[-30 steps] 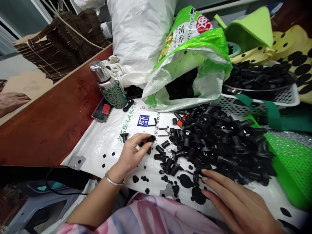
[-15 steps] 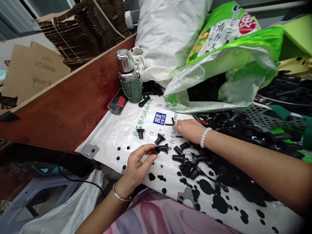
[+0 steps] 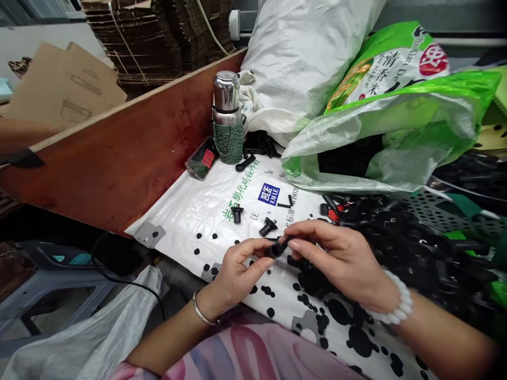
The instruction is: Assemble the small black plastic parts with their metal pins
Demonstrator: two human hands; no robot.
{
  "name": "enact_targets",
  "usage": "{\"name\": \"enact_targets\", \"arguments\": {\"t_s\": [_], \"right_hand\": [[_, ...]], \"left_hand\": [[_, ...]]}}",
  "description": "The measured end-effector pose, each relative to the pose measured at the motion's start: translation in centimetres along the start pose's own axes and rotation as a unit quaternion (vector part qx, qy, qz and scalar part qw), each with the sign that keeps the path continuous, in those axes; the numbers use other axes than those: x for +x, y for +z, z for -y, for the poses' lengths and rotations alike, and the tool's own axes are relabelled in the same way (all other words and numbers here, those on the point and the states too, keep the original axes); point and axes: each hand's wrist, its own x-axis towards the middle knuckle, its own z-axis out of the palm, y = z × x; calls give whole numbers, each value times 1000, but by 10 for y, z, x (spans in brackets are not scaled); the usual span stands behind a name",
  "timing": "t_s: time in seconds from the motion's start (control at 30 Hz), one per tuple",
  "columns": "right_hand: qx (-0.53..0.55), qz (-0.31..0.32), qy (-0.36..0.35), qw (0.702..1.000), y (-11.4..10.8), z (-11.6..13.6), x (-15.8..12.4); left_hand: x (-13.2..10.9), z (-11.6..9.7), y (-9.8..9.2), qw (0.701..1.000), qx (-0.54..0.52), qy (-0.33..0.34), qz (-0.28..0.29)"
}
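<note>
My left hand (image 3: 240, 269) pinches a short black tubular part (image 3: 273, 250), its round opening facing me, between thumb and fingertips. Closed in a pinch, my right hand (image 3: 338, 258) meets that part from the right; a small dark piece shows at its fingertips, too hidden to name. Just beyond the hands, a flanged black part (image 3: 268, 227) lies tilted on the white woven sheet (image 3: 178, 227). Another flanged part (image 3: 236, 214) rests to its left. Small black screws (image 3: 288, 203) lie near the blue printed label (image 3: 269, 194).
A heap of black parts (image 3: 415, 237) spreads to the right. An open green-and-white bag (image 3: 356, 179) stands behind it. At the back left are a steel flask (image 3: 227, 116) and a phone (image 3: 201, 158), beside a reddish wooden board (image 3: 119, 153). A white sack (image 3: 304, 63) stands behind.
My right hand has come back from beside the screws to the black tubular part in my left hand, its fingertips now touching it. The view has shifted slightly.
</note>
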Motion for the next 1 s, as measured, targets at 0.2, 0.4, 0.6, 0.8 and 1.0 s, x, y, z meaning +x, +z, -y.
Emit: {"name": "enact_targets", "arguments": {"t_s": [0.2,0.4,0.6,0.8,1.0], "right_hand": [[-125,-11,-186,974,12,-6,-25],[-183,-15,-201,962,7,-8,-41],[-128,-10,-96,987,12,-9,-55],[89,13,185,979,20,-10,-64],[90,3,191,977,19,-10,-68]], "left_hand": [[-5,-7,5,998,-41,-48,21],[-8,-14,11,991,-92,-80,52],[-10,-14,16,992,84,83,46],[-11,-9,16,957,181,223,37],[-11,-8,19,961,162,217,57]]}}
